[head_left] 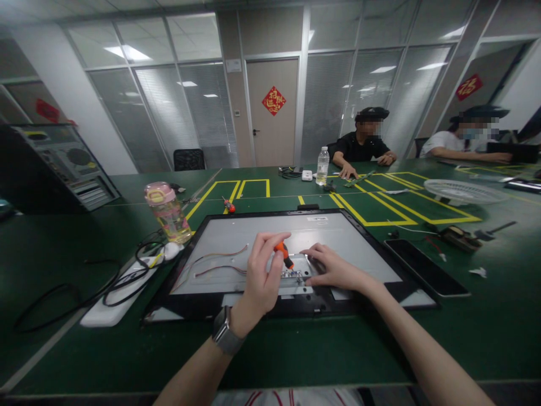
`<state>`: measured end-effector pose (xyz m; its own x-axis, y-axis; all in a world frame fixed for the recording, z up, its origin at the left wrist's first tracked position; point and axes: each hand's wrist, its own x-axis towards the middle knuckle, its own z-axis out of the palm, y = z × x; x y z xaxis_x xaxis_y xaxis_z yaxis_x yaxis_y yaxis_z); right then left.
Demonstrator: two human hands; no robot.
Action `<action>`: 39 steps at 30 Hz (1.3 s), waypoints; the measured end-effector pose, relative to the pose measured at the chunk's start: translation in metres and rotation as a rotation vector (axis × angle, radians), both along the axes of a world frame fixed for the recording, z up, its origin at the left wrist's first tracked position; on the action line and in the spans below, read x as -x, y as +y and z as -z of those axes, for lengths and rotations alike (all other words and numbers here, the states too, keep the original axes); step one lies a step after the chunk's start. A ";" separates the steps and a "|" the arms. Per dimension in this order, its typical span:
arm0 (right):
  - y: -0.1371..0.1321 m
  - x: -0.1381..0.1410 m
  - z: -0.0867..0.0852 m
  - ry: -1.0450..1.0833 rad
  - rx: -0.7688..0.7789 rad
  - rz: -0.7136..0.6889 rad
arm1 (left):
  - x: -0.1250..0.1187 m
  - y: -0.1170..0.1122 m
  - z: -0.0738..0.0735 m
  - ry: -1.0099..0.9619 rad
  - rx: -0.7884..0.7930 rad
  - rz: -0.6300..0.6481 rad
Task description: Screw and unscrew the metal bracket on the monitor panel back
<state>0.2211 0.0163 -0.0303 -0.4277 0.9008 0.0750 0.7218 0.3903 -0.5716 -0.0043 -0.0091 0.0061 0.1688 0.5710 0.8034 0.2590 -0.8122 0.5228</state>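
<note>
My left hand, with a watch on its wrist, is closed around a screwdriver with an orange and black handle. The screwdriver points down at a small circuit board on the back of a flat display panel; its tip is too small to make out. My right hand lies over the panel at the right end of the board, thumb and fingers apart and touching around its edges. Thin loose wires run across the panel to the left. The panel lies flat in its black frame on the green table.
Left of the panel are a power strip, black cables, a drink bottle and a computer case. Behind it lies a red screwdriver. A black phone-like slab lies right. Two people sit across the table, near a water bottle.
</note>
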 end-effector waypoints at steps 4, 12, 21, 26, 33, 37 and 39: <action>-0.001 0.000 0.000 -0.002 -0.001 0.001 | 0.001 -0.001 -0.001 0.031 0.008 -0.034; -0.002 -0.001 -0.001 0.010 0.007 0.002 | 0.001 0.001 -0.003 0.042 -0.021 -0.023; -0.001 -0.001 -0.001 0.012 0.001 0.004 | 0.000 0.005 0.000 0.011 0.022 -0.023; -0.001 -0.001 0.000 0.028 -0.004 -0.007 | -0.001 0.004 -0.002 0.007 0.029 -0.032; -0.001 -0.001 -0.001 0.023 0.000 -0.004 | 0.001 0.006 -0.001 0.007 0.022 -0.076; -0.001 -0.001 0.000 0.025 0.001 -0.003 | 0.001 0.003 0.001 0.005 0.052 -0.036; -0.001 -0.001 0.000 0.016 -0.002 -0.001 | 0.000 0.002 0.001 0.024 0.035 -0.039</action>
